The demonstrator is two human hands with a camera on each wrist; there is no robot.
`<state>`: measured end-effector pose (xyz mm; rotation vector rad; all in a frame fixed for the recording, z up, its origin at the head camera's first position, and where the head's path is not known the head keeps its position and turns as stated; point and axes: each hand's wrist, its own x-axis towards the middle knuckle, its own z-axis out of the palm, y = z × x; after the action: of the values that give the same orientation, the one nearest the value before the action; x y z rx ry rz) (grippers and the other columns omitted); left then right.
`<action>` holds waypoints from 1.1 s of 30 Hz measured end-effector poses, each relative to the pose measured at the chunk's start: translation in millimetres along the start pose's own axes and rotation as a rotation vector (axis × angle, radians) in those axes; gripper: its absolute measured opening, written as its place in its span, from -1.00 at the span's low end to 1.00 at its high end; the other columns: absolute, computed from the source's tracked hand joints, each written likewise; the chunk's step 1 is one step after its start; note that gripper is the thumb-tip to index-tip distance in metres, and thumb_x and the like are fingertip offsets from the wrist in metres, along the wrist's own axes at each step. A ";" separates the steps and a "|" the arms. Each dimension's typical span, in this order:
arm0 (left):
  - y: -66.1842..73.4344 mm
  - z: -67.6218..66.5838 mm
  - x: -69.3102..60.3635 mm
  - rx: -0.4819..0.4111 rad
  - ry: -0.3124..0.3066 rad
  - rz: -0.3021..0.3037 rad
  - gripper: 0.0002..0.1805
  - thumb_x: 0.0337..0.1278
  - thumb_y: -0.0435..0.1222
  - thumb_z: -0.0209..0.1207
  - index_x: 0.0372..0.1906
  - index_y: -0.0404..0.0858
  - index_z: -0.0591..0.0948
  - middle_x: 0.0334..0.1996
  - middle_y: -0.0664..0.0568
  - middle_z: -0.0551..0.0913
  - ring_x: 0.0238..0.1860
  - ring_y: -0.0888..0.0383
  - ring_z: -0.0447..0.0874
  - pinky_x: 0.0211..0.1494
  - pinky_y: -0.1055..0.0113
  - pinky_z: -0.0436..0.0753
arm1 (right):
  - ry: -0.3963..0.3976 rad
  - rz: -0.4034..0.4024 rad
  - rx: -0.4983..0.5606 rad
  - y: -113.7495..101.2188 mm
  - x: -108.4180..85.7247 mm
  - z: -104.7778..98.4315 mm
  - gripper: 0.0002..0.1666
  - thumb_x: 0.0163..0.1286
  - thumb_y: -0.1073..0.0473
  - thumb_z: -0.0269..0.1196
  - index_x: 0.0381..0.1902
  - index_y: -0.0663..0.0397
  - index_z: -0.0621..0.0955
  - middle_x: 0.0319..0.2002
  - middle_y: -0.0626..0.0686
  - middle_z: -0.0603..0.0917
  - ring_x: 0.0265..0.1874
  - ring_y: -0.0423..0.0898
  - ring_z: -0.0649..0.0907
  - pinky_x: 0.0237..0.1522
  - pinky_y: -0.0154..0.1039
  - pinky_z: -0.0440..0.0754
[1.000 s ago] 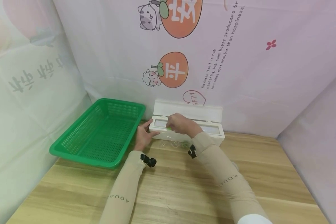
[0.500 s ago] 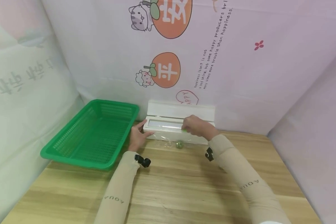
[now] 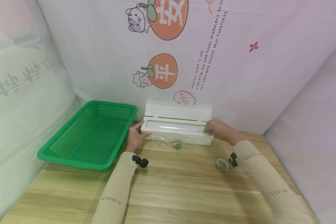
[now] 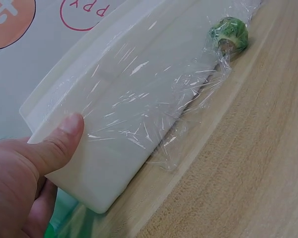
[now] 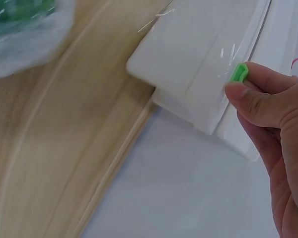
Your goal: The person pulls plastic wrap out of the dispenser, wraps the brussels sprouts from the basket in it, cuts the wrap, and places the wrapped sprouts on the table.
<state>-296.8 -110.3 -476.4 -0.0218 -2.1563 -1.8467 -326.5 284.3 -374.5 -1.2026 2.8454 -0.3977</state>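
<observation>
A long white cling film dispenser [image 3: 168, 137] lies at the back of the table with its lid [image 3: 178, 110] raised. My left hand [image 3: 135, 137] grips its left end, the thumb on the front face. At the other end, my right hand [image 3: 221, 130] pinches a small bright green slide cutter [image 5: 240, 73] between thumb and forefinger. Clear cling film [image 4: 139, 94] hangs down the dispenser's front in wrinkles. A Brussels sprout [image 4: 230, 34] rests on the table against the front, with film around it.
Left of the dispenser stands a green perforated basket [image 3: 112, 160]. A film-wrapped bundle with green contents [image 3: 222, 164] lies near my right wrist. Printed cloth walls [image 3: 226, 62] enclose the wooden table [image 3: 173, 186] at the back and sides.
My right hand has slid the green cutter from the dispenser's left part to its right end. The left hand has kept its hold. The wrapped bundle has come into sight.
</observation>
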 end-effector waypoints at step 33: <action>13.0 -12.4 -2.8 0.074 -0.165 -0.080 -0.06 0.20 -0.29 0.48 0.61 -0.35 0.27 0.62 -0.28 0.28 0.66 -0.15 0.20 0.70 0.05 0.29 | 0.134 0.044 -0.052 13.5 -34.3 -2.2 -0.67 0.29 0.57 0.34 0.03 0.40 0.73 0.01 0.36 0.78 0.04 0.31 0.77 0.15 0.14 0.78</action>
<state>-288.7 -119.6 -463.0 -0.0760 -2.3680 -1.8670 -312.2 318.2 -378.2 -1.1613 3.0081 -0.4210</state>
